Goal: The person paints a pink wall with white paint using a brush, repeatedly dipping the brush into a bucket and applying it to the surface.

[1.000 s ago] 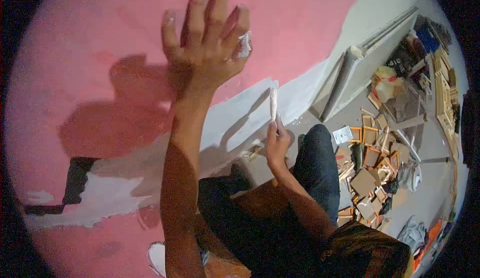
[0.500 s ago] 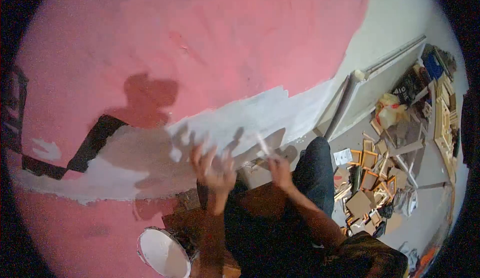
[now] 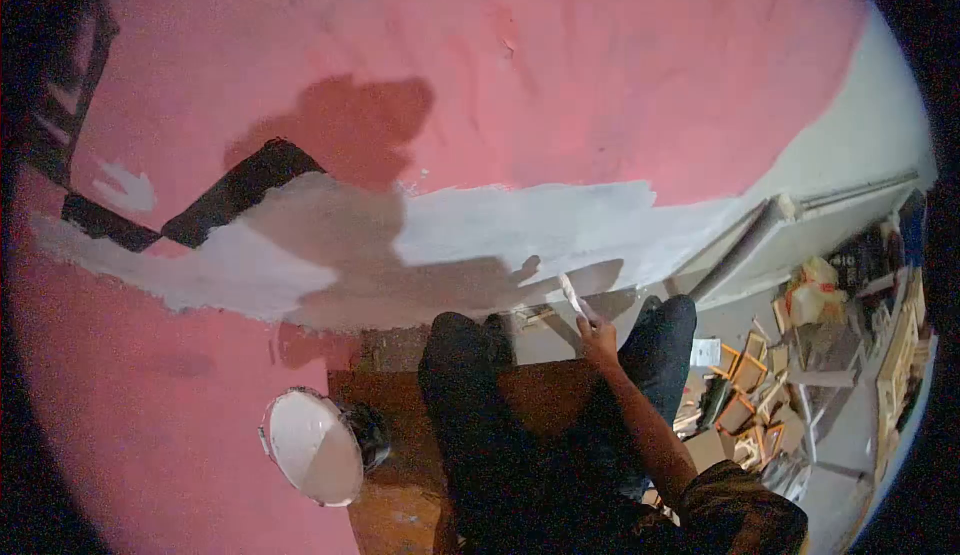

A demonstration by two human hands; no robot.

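My right hand (image 3: 598, 339) is closed round the handle of a paintbrush (image 3: 572, 295), whose pale bristle end points up and left toward the wall. Behind it the wall (image 3: 480, 75) is pink, with a band of white paint (image 3: 500, 220) across its lower part and black painted shapes (image 3: 240, 190) at the left. Shadows of a head and an arm fall over the paint. My left hand is out of view. A bucket of white paint (image 3: 315, 445) stands at the lower left, beside a brown wooden surface (image 3: 400, 515).
Wooden frames and scraps (image 3: 745, 385) lie in a pile on the floor at the right. A plastic bag (image 3: 815, 293) sits behind them. White panels (image 3: 770, 245) lean on the wall. My bent knees (image 3: 455, 350) are at the centre.
My left hand, raised with fingers spread before, has dropped out of view. The view has shifted, so the wall and bucket sit differently. The brush remains in my right hand.
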